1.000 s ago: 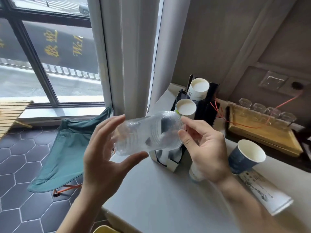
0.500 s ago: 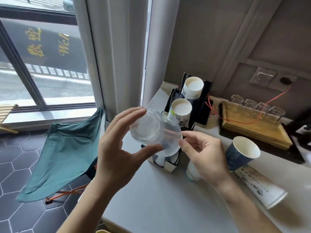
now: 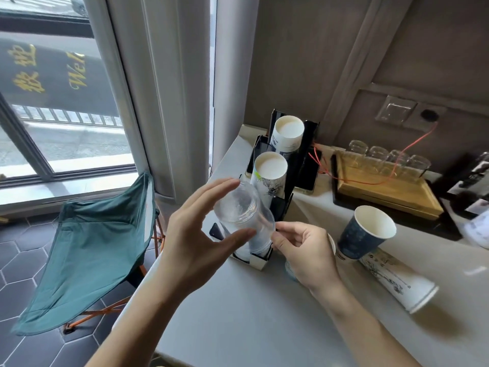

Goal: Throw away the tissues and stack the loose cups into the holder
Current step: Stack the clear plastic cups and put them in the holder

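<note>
My left hand (image 3: 195, 234) grips a stack of clear plastic cups (image 3: 242, 213) between thumb and fingers, base toward me, mouth tilted down into the front slot of the black cup holder (image 3: 284, 205). My right hand (image 3: 304, 250) pinches the rim of the clear cups at their right side. Two stacks of white paper cups (image 3: 270, 173) sit in the holder's middle and rear slots. A dark blue paper cup (image 3: 365, 231) stands to the right, leaning on a stack of white printed cups (image 3: 397, 282) lying on its side. A small cup is partly hidden behind my right hand.
The grey counter (image 3: 238, 313) ends at its left edge above a tiled floor with a green folding chair (image 3: 87, 255). A wooden tray (image 3: 383, 186) with several glass jars and a red cable sits at the back right, against the wall.
The clear cup stack has turned from lying sideways to mouth-down and has gone lower into the holder's front slot. Both hands moved down and forward with it.
</note>
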